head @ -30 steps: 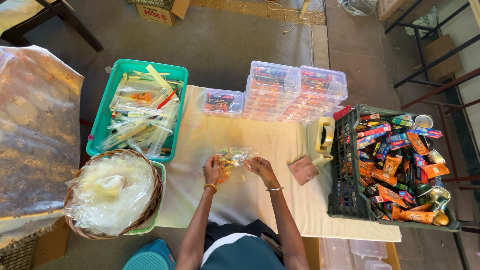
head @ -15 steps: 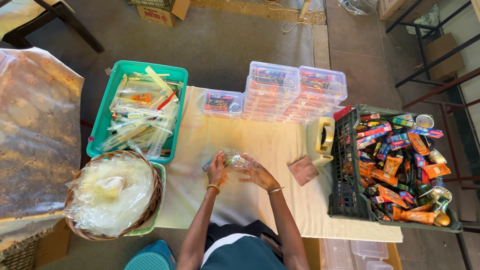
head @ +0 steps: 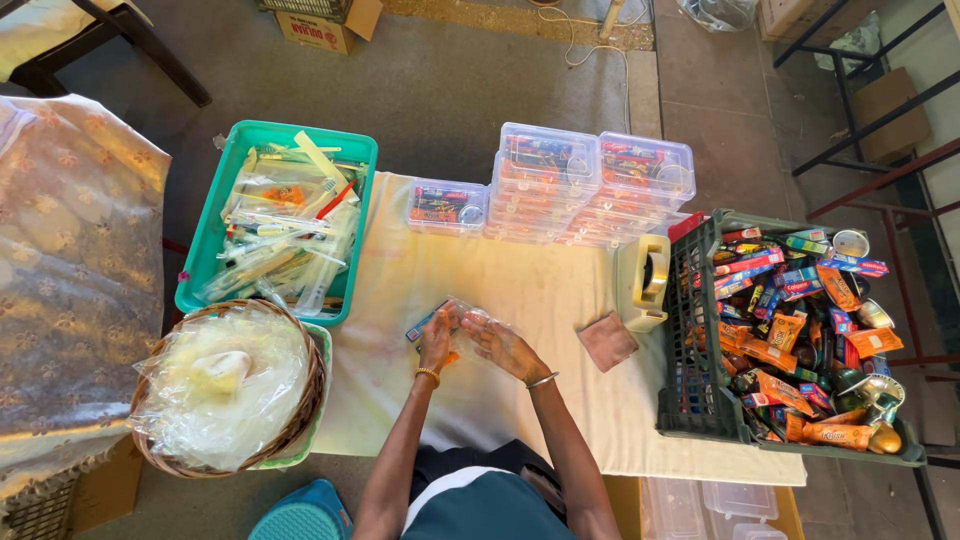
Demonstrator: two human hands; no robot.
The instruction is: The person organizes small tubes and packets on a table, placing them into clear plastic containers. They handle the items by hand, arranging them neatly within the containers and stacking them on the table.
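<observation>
- Left hand point(head: 436, 342) closed on a clear plastic packet point(head: 452, 322), thumb side down, one gold bangle at the wrist.
- Right hand point(head: 503, 346) on the same packet from the other side, fingers half-curled over its top, one thin bangle at the wrist.
- One packet only, held just above the pale tablecloth point(head: 520, 290), near the middle of the front edge; small coloured items inside, count not readable.
- Just right of the hands: one small brown cloth square point(head: 607, 341) flat on the tablecloth.
- Beside it: one cream tape dispenser point(head: 643, 282), upright, touching the crate.
- One dark green crate point(head: 690, 390) at the right end, heaped with tubes and sachets, too many to count.
- Behind the hands: one single clear lidded box point(head: 447, 206), then two stacks of clear boxes point(head: 590, 185) side by side.
- At left: one teal tray point(head: 215, 235) full of wrapped toothbrushes.
- Nearest left corner: one wicker basket point(head: 300, 415) holding clear bags.
</observation>
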